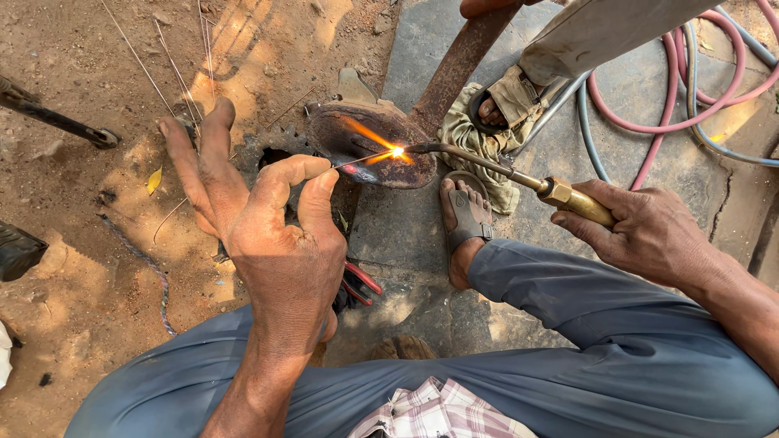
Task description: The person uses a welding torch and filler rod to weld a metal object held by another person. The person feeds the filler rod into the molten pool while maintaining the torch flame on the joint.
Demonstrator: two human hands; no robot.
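Note:
My left hand [268, 219] pinches a thin filler rod [361, 159] between thumb and forefinger, the other fingers spread. The rod's tip meets the bright flame [396, 152] on a rusty round metal blade [365, 146] lying on the ground. My right hand [641, 231] grips the brass handle of a gas torch [519, 174], its bent nozzle pointing left at the same glowing spot. A rusty bar [458, 65] rises from the blade toward the top.
Another person's sandalled foot [491, 109] and trouser leg stand beyond the blade. My own foot [464, 223] rests on the stone slab. Red and blue hoses [649, 122] coil at right. Red-handled pliers [357, 284] lie under my left hand. Spare rods [174, 73] lie on the dirt.

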